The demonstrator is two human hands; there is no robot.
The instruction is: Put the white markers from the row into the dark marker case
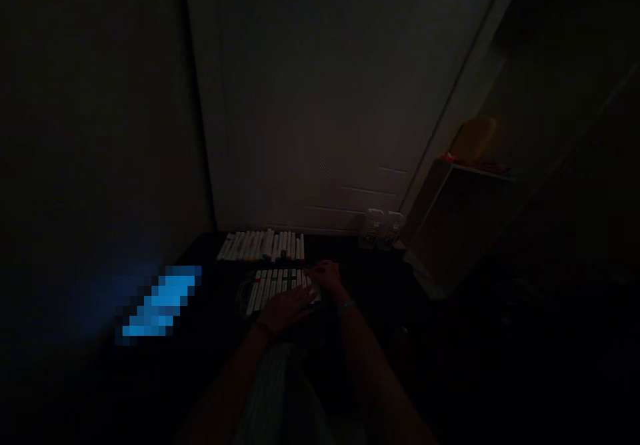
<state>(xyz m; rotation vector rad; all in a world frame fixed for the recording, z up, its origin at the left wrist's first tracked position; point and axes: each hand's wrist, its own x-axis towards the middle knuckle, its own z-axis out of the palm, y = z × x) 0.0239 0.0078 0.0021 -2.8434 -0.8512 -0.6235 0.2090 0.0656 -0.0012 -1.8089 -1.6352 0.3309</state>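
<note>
The scene is very dark. On a dark surface lie two rows of white markers: a far row [263, 245] near the wall and a near row [273, 286]. My left hand [289, 308] rests flat on the right end of the near row, fingers stretched out. My right hand [326, 275] sits at that row's right end with fingers curled; what it holds is hidden in the dark.
A glowing blue screen [160, 304] lies at the left of the dark surface. Two small clear containers [381, 228] stand by the wall. A pale shelf unit [450, 218] with a yellow object [475, 138] on top stands to the right.
</note>
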